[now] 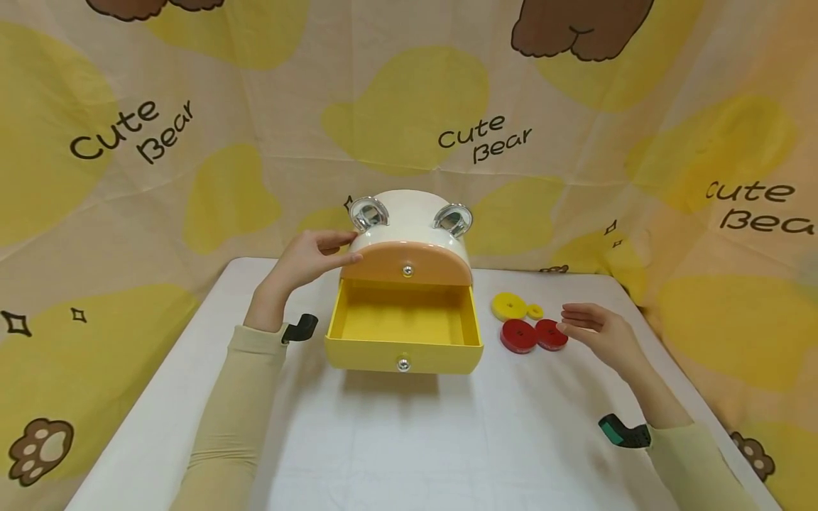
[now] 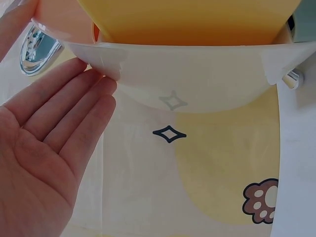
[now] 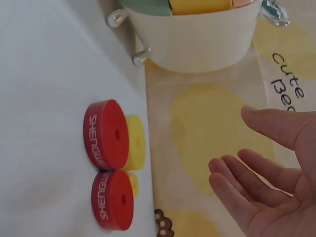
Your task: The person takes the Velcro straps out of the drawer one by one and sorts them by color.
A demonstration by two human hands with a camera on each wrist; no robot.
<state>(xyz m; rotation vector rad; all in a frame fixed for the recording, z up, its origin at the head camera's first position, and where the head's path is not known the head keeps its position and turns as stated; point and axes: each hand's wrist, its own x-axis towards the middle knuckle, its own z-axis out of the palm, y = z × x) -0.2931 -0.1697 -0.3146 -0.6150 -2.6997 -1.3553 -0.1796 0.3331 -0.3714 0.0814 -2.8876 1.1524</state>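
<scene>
1. Because the left grip point(image 1: 308, 257) merely rests against the white box point(image 1: 409, 213), thumb at the orange front point(image 1: 383, 261), uneven pressure there could turn or slide the box on the table point(image 1: 383, 440).
2. If the extended yellow drawer point(image 1: 364, 355) is pressed down, its overhang may tip the box forward.
3. If the right grip point(image 1: 607, 337) nudges the right red disc point(image 1: 552, 335), the disc could drive the left red disc point(image 1: 518, 336) aside, since the two touch edge to edge; the large yellow disc point(image 1: 501, 311) and small yellow disc point(image 1: 535, 311) lie just behind.
4. Left grip: fingers extended, clasping nothing; fingertips touch the left side of the box, above the drawer level.
5. Right grip: fingers loosely extended, holding nothing; the right red disc lies just beside the fingertips, to their left. The other three discs lie farther left, between grip and drawer.
</scene>
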